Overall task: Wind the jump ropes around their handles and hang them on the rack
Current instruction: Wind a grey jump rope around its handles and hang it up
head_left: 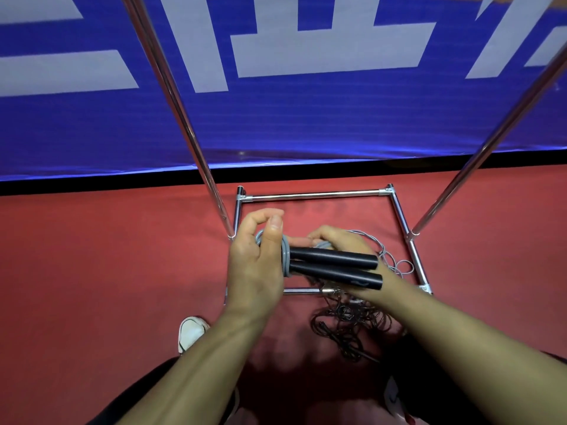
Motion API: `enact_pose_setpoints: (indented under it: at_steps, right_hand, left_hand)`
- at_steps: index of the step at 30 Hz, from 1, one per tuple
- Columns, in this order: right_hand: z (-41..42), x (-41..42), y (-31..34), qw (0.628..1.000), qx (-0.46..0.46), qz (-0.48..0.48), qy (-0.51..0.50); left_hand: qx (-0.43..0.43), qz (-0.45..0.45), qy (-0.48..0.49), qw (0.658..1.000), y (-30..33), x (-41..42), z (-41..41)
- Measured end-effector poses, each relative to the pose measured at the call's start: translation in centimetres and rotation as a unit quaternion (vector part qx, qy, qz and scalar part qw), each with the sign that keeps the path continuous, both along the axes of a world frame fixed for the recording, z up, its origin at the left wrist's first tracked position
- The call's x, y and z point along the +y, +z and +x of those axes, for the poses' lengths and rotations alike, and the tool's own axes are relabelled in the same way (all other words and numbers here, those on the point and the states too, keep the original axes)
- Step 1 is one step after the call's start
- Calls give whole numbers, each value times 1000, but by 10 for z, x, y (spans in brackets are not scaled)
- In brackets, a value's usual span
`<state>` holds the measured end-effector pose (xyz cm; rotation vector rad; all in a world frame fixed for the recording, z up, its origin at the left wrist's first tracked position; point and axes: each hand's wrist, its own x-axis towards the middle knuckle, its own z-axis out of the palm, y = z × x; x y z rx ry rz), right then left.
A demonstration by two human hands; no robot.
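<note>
Black twin handles [334, 266] lie side by side, grey cord [286, 256] coiled at one end; left hand [257, 265] grips them, right hand [340, 243] pinches cord.

rack [313, 196] uprights cut off at the top edge, grey rope [395, 265] partly behind the hands — right [340, 243], left [256, 265]

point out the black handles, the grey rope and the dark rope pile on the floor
black handles [334, 262], head view, middle of the upper handle
grey rope [286, 256], head view, coils wound round the handles
dark rope pile [349, 320], head view, middle of the tangle
</note>
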<state>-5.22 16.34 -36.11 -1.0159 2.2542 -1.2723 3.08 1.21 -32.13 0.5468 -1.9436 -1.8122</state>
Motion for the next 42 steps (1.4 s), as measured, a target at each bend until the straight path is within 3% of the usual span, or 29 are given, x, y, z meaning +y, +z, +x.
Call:
enact_pose_setpoints:
  at_steps: [3, 6, 10, 12, 16, 18, 23, 27, 29, 33, 35, 36, 38, 40, 42]
  right_hand:
    - [-10, -7, 6, 996, 0, -14, -92]
    - [-12, -9, -2, 995, 12, -18, -102]
    - [-19, 0, 7, 994, 25, -34, -105]
    - [-20, 1, 10, 992, 56, -28, -105]
    - [-21, 2, 11, 992, 72, 32, -97]
    - [-17, 4, 11, 983, 123, 95, -95]
    - [4, -4, 22, 939, 270, 179, -117]
    - [32, -13, 24, 920, 347, 156, -89]
    - [47, -14, 17, 945, 292, 136, -58]
    - [70, -18, 0, 992, 75, 87, -58]
    - [79, -26, -5, 985, -144, 54, -80]
    - [82, -31, -8, 952, -291, 32, -92]
    - [83, -39, -9, 846, -523, -16, -107]
    - [76, -42, -6, 752, -643, -66, -129]
    - [67, -44, -8, 710, -674, -105, -175]
  left_hand:
    - [7, 34, 19, 999, 4, -1, -2]
    - [-28, 35, 7, 999, -4, -4, -6]
    - [-48, -68, -9, 996, -19, -15, -8]
    - [-51, -78, -33, 995, -18, -16, -8]
    - [-100, -152, -98, 978, -20, -12, -7]
    - [-121, -210, -105, 964, -23, -9, -6]
    - [-142, -265, -20, 954, -34, -9, -11]
    - [-101, -217, 104, 965, -32, -15, -21]
    - [-72, -191, 135, 970, -31, -16, -24]
    - [-43, -177, 152, 972, -28, -11, -26]
    - [-37, -159, 158, 974, -26, -10, -29]
    - [-35, -146, 163, 975, -25, -11, -31]
    - [-30, -121, 158, 980, -26, -13, -34]
    - [-17, -106, 150, 983, -27, -13, -36]
    - [-11, -97, 153, 983, -28, -12, -35]
